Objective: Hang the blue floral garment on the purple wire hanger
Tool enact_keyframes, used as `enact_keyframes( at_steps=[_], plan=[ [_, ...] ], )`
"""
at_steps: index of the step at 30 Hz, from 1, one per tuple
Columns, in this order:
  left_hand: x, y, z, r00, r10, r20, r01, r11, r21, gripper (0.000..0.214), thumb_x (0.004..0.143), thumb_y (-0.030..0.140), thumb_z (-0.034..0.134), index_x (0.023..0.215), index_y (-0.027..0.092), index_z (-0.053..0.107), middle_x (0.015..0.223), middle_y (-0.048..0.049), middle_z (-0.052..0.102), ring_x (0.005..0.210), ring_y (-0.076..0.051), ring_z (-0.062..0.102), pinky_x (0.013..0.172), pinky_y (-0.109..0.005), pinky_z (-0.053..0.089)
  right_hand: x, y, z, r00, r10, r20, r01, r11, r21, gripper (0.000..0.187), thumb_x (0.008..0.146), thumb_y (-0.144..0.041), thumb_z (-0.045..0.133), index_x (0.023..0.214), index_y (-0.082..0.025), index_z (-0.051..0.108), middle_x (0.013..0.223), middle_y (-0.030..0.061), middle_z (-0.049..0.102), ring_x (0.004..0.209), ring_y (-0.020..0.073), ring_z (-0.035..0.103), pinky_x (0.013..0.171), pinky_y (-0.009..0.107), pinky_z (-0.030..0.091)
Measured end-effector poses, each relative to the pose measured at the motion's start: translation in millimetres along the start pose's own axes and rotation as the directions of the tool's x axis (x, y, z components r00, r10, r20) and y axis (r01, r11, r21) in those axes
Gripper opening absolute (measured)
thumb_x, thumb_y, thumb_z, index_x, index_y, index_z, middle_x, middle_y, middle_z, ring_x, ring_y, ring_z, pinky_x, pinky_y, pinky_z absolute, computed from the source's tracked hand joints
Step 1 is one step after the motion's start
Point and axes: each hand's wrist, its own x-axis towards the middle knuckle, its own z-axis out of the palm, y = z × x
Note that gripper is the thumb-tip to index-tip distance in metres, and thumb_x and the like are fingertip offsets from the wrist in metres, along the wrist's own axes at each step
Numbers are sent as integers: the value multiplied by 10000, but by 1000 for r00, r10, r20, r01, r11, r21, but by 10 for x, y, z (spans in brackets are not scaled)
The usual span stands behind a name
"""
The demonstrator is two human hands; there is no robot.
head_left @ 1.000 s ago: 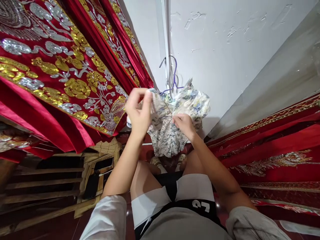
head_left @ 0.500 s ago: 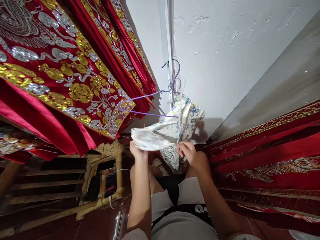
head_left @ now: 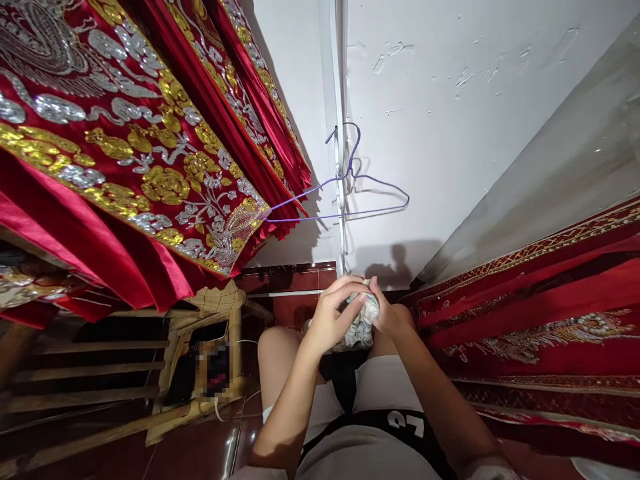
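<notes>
A small floral-print garment (head_left: 361, 327), white with blue and grey flowers, is bunched up between both my hands just above my knees. My left hand (head_left: 334, 315) wraps its fingers over the bundle from the left. My right hand (head_left: 390, 315) grips it from the right. A bare purple wire hanger (head_left: 345, 193) hangs from a hook on the white pipe (head_left: 339, 133) on the wall above my hands, with nothing on it.
Red cloths embroidered in gold and silver (head_left: 125, 153) hang at the left, and more red embroidered cloth (head_left: 540, 320) lies at the right. A wooden stool with a phone on it (head_left: 213, 367) stands at lower left. White wall (head_left: 450, 120) behind.
The floral garment has come off the purple hanger and been gathered down into a bundle in both hands. The hanger now hangs bare on the wall.
</notes>
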Motion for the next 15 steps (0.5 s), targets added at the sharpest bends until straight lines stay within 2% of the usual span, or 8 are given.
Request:
enact_keyframes(
  at_steps=[2, 3, 5, 7, 9, 11, 13, 15],
  plan=[
    [2, 1, -90, 1000, 20, -10, -19, 997, 75, 259, 1018, 354, 567, 1234, 267, 680, 1304, -107, 658, 1292, -265, 581, 1134, -413, 420, 13, -147, 66, 995, 12, 99, -19, 997, 72, 680, 817, -866, 445, 939, -227, 641, 815, 62, 629, 883, 247, 646, 730, 342, 536],
    [0, -24, -157, 1000, 6, -6, -5, 997, 71, 357, 1024, 390, 554, 1358, 279, 611, 1375, -114, 629, 1332, -271, 558, 1154, -417, 402, 8, -243, 86, 982, 16, 186, -22, 999, 28, 620, 823, -817, 514, 927, -221, 645, 816, 55, 634, 854, 232, 640, 722, 331, 526],
    [-21, -103, -306, 994, -63, 85, 62, 998, 12, 513, 1033, 507, 486, 1485, 265, 494, 1414, -131, 614, 1333, -292, 563, 1144, -420, 413, -12, -484, 92, 921, 57, 385, 11, 985, -172, 431, 803, -626, 694, 874, -203, 651, 798, 27, 639, 768, 193, 607, 684, 304, 493],
    [-78, -190, -435, 957, -142, 254, 146, 989, 0, 562, 1028, 609, 399, 1371, 212, 600, 1243, -124, 703, 1164, -301, 647, 1031, -397, 487, -21, -766, 63, 867, 100, 489, 119, 910, -398, 240, 750, -385, 769, 776, -185, 639, 726, -8, 615, 668, 152, 546, 614, 273, 434],
    [-170, -250, -533, 906, -236, 351, 216, 972, 94, 543, 1014, 623, 417, 1127, 176, 704, 1048, -86, 740, 961, -271, 669, 901, -353, 517, 19, -1034, 6, 898, 0, 440, 273, 784, -558, 123, 737, -247, 703, 682, -179, 616, 657, -21, 581, 625, 137, 504, 584, 264, 387],
    [-273, -264, -616, 893, -327, 309, 257, 935, 246, 459, 999, 571, 486, 977, 164, 697, 926, -49, 722, 837, -228, 635, 806, -307, 501, 141, -1225, -75, 929, -243, 277, 369, 649, -665, 43, 738, -196, 636, 702, -181, 652, 700, -3, 626, 676, 156, 543, 638, 274, 417],
    [-357, -234, -707, 907, -380, 181, 284, 869, 404, 400, 989, 529, 507, 918, 166, 661, 835, -25, 676, 768, -202, 594, 738, -278, 465, 358, -1300, -175, 888, -453, 79, 365, 592, -718, 206, 741, -191, 625, 917, -201, 732, 863, 23, 707, 782, 193, 610, 741, 305, 474],
    [-405, -171, -805, 923, -382, 45, 302, 792, 530, 392, 986, 525, 493, 879, 176, 636, 753, -14, 621, 707, -190, 555, 688, -271, 426, 643, -1258, -281, 834, -547, -69, 342, 610, -715, 485, 753, -211, 630, 1234, -234, 695, 1085, 53, 738, 922, 235, 657, 855, 355, 509]
  ],
)
